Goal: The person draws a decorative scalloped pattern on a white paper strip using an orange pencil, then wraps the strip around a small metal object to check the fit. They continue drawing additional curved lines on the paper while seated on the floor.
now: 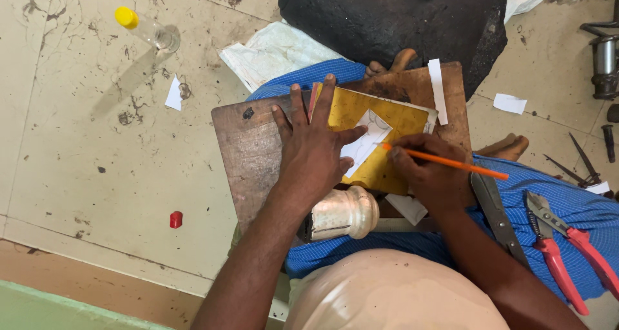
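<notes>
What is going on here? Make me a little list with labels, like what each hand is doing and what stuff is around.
Left hand: left hand lies flat, fingers spread, pressing a white paper shape onto a yellow sheet
Right hand: right hand grips an orange pencil, tip at the white shape's edge
Surface: wooden board on the person's lap
On lap: red-handled snips, metal shears, shiny metal pot
Floor: clear bottle with yellow cap, small red cap, paper scraps
</notes>
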